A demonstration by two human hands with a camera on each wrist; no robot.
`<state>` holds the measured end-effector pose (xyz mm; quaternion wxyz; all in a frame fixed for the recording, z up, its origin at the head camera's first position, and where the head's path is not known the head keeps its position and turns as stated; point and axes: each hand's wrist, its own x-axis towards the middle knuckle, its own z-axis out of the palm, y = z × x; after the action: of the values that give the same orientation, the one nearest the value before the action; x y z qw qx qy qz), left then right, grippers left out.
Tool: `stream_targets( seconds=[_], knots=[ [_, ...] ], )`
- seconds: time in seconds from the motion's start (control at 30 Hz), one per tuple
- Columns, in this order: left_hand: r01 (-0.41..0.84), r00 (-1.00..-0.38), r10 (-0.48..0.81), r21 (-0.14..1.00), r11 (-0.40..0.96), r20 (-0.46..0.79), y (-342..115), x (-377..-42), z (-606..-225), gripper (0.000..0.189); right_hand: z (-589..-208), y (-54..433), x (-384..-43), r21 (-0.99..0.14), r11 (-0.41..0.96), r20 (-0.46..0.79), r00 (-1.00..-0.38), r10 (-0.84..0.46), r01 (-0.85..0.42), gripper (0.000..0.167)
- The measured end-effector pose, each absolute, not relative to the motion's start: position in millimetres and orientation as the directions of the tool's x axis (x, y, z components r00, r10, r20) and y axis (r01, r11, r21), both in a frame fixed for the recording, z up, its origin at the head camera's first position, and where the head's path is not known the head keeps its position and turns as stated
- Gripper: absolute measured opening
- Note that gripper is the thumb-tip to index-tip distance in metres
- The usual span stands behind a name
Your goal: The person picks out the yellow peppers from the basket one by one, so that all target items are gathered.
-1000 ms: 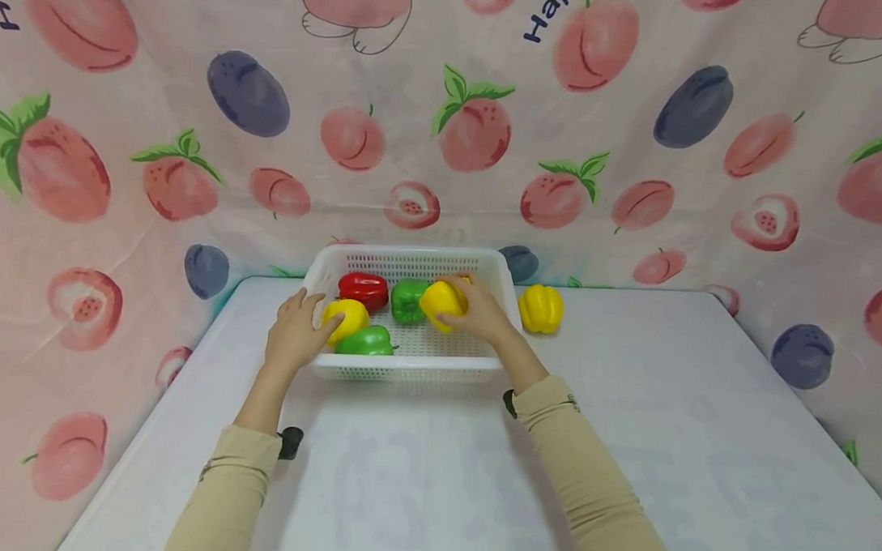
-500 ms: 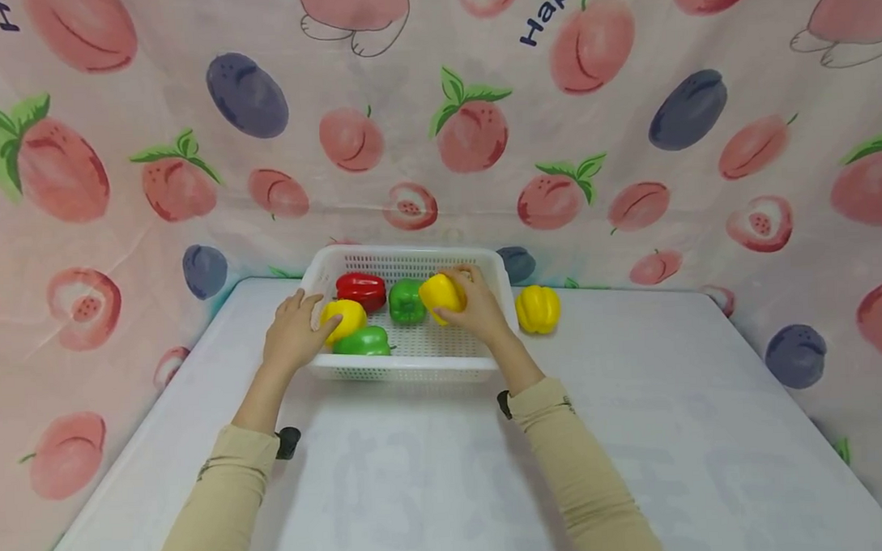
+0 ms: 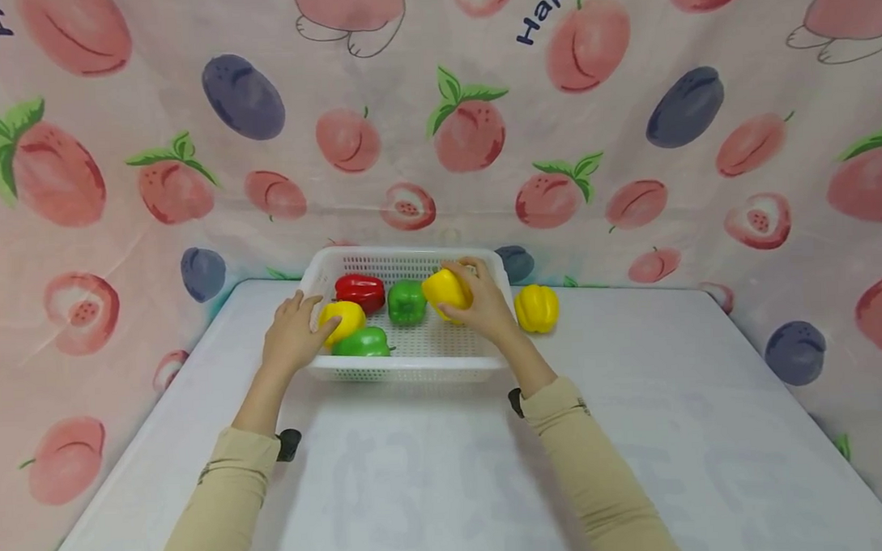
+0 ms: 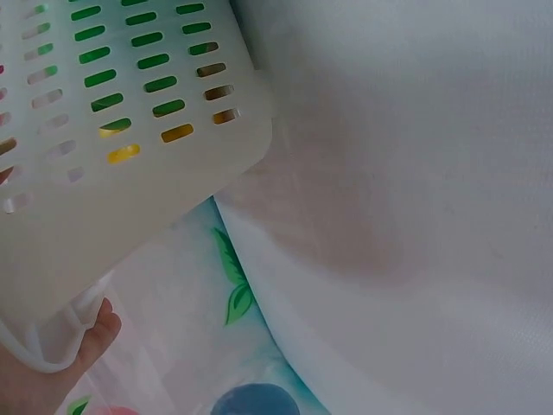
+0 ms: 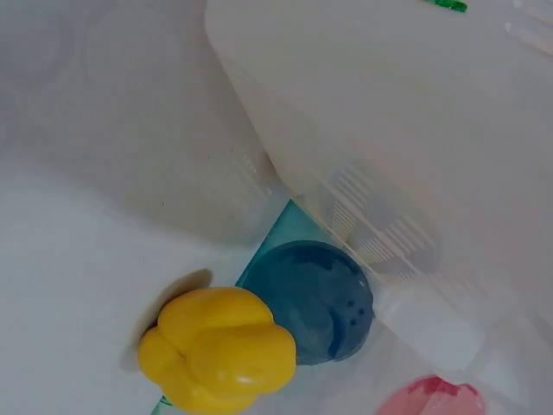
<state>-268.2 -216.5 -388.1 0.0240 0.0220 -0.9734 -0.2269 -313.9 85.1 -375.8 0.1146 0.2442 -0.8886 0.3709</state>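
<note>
My right hand (image 3: 484, 305) holds a yellow bell pepper (image 3: 445, 291) over the right half of the white plastic basket (image 3: 415, 363), thumb in front and fingers behind. My left hand (image 3: 291, 333) grips the basket's left rim, its thumb reaching inside over a second yellow bell pepper (image 3: 346, 318). In the left wrist view, fingertips (image 4: 105, 327) show beside the rim. Inside the basket also lie a red bell pepper (image 3: 361, 290), a green one (image 3: 407, 301) near the middle and another green one (image 3: 363, 343) at the front left. The right wrist view does not show the right hand.
Another yellow bell pepper (image 3: 537, 309) sits on the white table (image 3: 433, 470), just right of the basket. A fruit-print cloth (image 3: 406, 106) hangs behind, close to the basket's back. Perforated basket walls (image 4: 147, 78) show in the left wrist view.
My right hand has shifted slightly back and turned the yellow bell pepper it holds, raising it a little within the basket. The left hand stays at the rim.
</note>
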Motion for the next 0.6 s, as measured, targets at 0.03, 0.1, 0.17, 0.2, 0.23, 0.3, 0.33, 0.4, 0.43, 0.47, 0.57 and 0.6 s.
stream_targets(
  seconds=[0.03, 0.1, 0.17, 0.2, 0.23, 0.3, 0.33, 0.4, 0.43, 0.47, 0.57, 0.6],
  knots=[
    [-0.032, -0.998, -0.054, 0.443, 0.896, 0.037, -217, -268, -388, 0.068, -375, 85, -313, -0.600, 0.608, 0.384, -0.854, -0.350, -0.520, 0.061],
    [-0.033, -0.998, -0.055, 0.442, 0.896, 0.037, -218, -268, -388, 0.067, -374, 86, -310, -0.600, 0.613, 0.379, -0.857, -0.348, -0.514, 0.061],
    [-0.033, -0.998, -0.054, 0.441, 0.897, 0.034, -218, -267, -389, 0.067, -374, 88, -307, -0.601, 0.620, 0.370, -0.863, -0.343, -0.504, 0.061],
    [-0.032, -0.998, -0.053, 0.438, 0.898, 0.034, -218, -267, -389, 0.067, -374, 89, -306, -0.600, 0.625, 0.366, -0.866, -0.340, -0.499, 0.061],
    [-0.031, -0.998, -0.052, 0.436, 0.899, 0.036, -218, -266, -389, 0.067, -374, 89, -304, -0.598, 0.629, 0.366, -0.867, -0.338, -0.498, 0.061],
    [-0.029, -0.998, -0.051, 0.433, 0.901, 0.040, -219, -266, -389, 0.066, -373, 91, -301, -0.593, 0.628, 0.377, -0.863, -0.337, -0.504, 0.061],
    [-0.027, -0.998, -0.051, 0.433, 0.901, 0.043, -218, -265, -389, 0.066, -372, 92, -300, -0.590, 0.626, 0.385, -0.859, -0.337, -0.510, 0.061],
    [-0.025, -0.998, -0.051, 0.433, 0.901, 0.048, -219, -266, -389, 0.066, -371, 95, -298, -0.582, 0.621, 0.404, -0.849, -0.340, -0.525, 0.061],
    [-0.024, -0.998, -0.050, 0.434, 0.901, 0.049, -218, -266, -389, 0.066, -370, 97, -296, -0.578, 0.618, 0.413, -0.844, -0.341, -0.533, 0.061],
    [-0.024, -0.998, -0.049, 0.435, 0.900, 0.048, -218, -266, -389, 0.066, -370, 99, -295, -0.574, 0.616, 0.421, -0.840, -0.344, -0.540, 0.060],
    [-0.024, -0.998, -0.049, 0.439, 0.898, 0.045, -218, -267, -389, 0.067, -368, 105, -293, -0.555, 0.614, 0.443, -0.824, -0.353, -0.562, 0.060],
    [-0.024, -0.998, -0.049, 0.440, 0.898, 0.045, -218, -267, -389, 0.067, -367, 107, -291, -0.548, 0.612, 0.451, -0.818, -0.357, -0.570, 0.060]
  ],
)
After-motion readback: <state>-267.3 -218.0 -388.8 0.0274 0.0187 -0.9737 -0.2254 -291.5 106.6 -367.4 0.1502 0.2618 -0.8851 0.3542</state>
